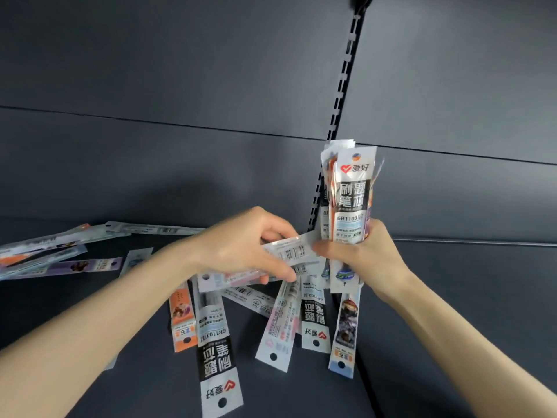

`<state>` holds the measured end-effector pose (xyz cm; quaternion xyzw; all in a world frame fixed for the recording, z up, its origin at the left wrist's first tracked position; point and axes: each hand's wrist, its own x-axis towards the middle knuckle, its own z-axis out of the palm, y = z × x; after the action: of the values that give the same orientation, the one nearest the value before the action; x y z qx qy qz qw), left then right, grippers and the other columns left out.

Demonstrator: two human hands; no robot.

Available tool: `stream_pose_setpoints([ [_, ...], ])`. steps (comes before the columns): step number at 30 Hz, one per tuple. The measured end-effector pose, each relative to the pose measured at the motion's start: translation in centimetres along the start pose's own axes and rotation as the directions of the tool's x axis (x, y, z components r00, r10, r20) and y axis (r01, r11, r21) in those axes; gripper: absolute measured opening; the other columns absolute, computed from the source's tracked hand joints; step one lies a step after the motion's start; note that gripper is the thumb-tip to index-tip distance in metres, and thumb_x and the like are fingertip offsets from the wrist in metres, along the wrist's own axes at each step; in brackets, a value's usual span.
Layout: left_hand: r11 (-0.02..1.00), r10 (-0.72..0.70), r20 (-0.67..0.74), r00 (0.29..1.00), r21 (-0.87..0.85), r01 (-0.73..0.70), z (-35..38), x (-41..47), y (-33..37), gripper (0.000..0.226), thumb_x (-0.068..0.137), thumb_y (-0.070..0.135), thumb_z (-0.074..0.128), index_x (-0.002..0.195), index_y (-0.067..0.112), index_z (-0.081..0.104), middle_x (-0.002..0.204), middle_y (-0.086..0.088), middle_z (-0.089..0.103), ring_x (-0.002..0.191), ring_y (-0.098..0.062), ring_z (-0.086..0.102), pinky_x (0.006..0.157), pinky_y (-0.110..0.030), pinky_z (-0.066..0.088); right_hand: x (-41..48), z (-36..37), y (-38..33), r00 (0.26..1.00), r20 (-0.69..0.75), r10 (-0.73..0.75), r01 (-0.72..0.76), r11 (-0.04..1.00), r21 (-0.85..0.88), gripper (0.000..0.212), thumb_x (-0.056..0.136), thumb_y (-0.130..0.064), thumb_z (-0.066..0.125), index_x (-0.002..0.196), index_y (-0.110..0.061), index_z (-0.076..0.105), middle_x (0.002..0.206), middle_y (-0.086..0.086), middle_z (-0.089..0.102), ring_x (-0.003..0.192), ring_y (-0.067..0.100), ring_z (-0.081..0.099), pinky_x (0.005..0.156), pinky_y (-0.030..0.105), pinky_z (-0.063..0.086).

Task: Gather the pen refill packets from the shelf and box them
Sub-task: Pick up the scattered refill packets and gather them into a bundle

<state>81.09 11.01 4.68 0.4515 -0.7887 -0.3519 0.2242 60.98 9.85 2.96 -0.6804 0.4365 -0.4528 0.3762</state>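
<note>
Over the dark grey shelf (428, 342), the right hand (366, 257) clasps a bundle of glossy plastic refill packets (351, 194), the left hand (241, 248) pinches one white packet (294, 252); likely light, slippery, best gripped mid-length

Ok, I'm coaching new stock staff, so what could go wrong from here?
The right hand grips a tall, splayed bundle near its bottom; packets could slide out. The left hand holds a crosswise packet against it; that might crumple. The scattered packets at far left might get missed.
</note>
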Motion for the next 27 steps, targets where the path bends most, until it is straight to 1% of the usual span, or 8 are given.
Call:
stream_pose_setpoints([
  [3,0.999,-0.030,-0.032,0.999,0.015,0.030,-0.6,-0.5,0.2,0.028,0.074,0.012,0.079,0.100,0.016,0.070,0.086,-0.001,0.077,0.062,-0.019,0.070,0.061,-0.020,0.055,0.1,-1.9,0.6,0.996,-0.074,0.054,-0.055,0.998,-0.017,0.010,0.072,0.000,0.076,0.078,-0.004,0.070,0.083,0.020,0.072,0.073,0.028,0.068,0.069,0.039,0.058],
  [8,0.986,-0.055,-0.398,0.916,-0.167,-0.013,0.7,0.0,2.4,0.015,0.074,0.004,0.078,0.085,0.005,0.069,0.064,-0.005,0.072,0.046,-0.007,0.062,0.046,-0.016,0.048,-0.6,-5.4,1.3,0.987,0.087,0.137,-0.122,0.979,-0.163,0.015,0.071,-0.004,0.077,0.075,-0.015,0.067,0.068,-0.001,0.065,0.064,0.014,0.062,0.058,0.020,0.049],
  [10,0.995,-0.066,-0.380,0.923,-0.098,0.031,2.0,0.6,4.1,0.012,0.074,0.008,0.078,0.081,0.005,0.069,0.053,-0.002,0.068,0.038,-0.004,0.054,0.042,-0.015,0.042,-1.1,-6.7,1.6,0.986,0.133,0.103,-0.073,0.975,-0.211,0.030,0.068,-0.007,0.080,0.090,-0.022,0.067,0.090,-0.003,0.068,0.079,0.012,0.066,0.069,0.021,0.051],
  [12,0.995,-0.096,-0.313,0.945,-0.048,0.085,3.2,1.3,5.9,0.013,0.073,0.008,0.079,0.083,0.004,0.070,0.051,-0.001,0.067,0.037,-0.004,0.054,0.043,-0.015,0.041,-1.5,-8.0,1.6,0.980,0.186,0.072,-0.031,0.976,-0.215,0.036,0.067,-0.008,0.081,0.098,-0.022,0.066,0.089,-0.008,0.071,0.079,0.006,0.068,0.070,0.020,0.051],
  [15,0.987,-0.131,-0.323,0.937,-0.133,0.092,5.1,2.5,7.9,0.031,0.070,0.005,0.081,0.098,0.009,0.067,0.071,-0.013,0.074,0.052,-0.014,0.068,0.049,-0.020,0.051,-2.3,-9.4,1.7,0.956,0.284,0.078,-0.013,0.975,-0.223,0.014,0.073,-0.006,0.076,0.080,-0.013,0.067,0.061,-0.012,0.065,0.055,0.001,0.058,0.056,0.015,0.045],
  [20,0.925,-0.192,-0.451,0.872,-0.380,0.007,7.9,2.6,8.7,0.076,0.070,0.001,0.079,0.133,0.023,0.042,0.087,-0.006,0.077,0.079,-0.019,0.074,0.074,-0.029,0.058,-3.1,-11.0,3.0,0.958,0.266,0.110,-0.090,0.992,-0.086,0.014,0.072,-0.007,0.076,0.082,-0.013,0.070,0.071,-0.002,0.068,0.066,0.009,0.064,0.065,0.020,0.054],
  [24,0.963,-0.249,-0.510,0.823,-0.044,0.264,11.2,1.6,6.9,0.052,0.073,0.032,0.078,0.120,0.025,0.056,0.103,0.008,0.070,0.092,-0.005,0.066,0.090,-0.030,0.051,-3.5,-11.9,3.9,0.965,0.203,0.168,-0.177,0.984,0.031,0.018,0.071,-0.003,0.075,0.084,-0.013,0.066,0.067,-0.004,0.065,0.065,0.011,0.063,0.066,0.028,0.054],
  [27,0.796,-0.304,-0.535,0.788,0.313,0.519,13.8,1.2,5.5,0.063,0.077,0.063,0.059,0.124,0.022,0.052,0.120,0.008,0.053,0.110,-0.010,0.053,0.093,-0.032,0.046,-3.5,-12.0,4.4,0.959,0.204,0.195,-0.220,0.970,0.105,0.029,0.071,-0.001,0.075,0.093,-0.015,0.063,0.067,-0.008,0.067,0.065,0.009,0.065,0.066,0.028,0.053],
])
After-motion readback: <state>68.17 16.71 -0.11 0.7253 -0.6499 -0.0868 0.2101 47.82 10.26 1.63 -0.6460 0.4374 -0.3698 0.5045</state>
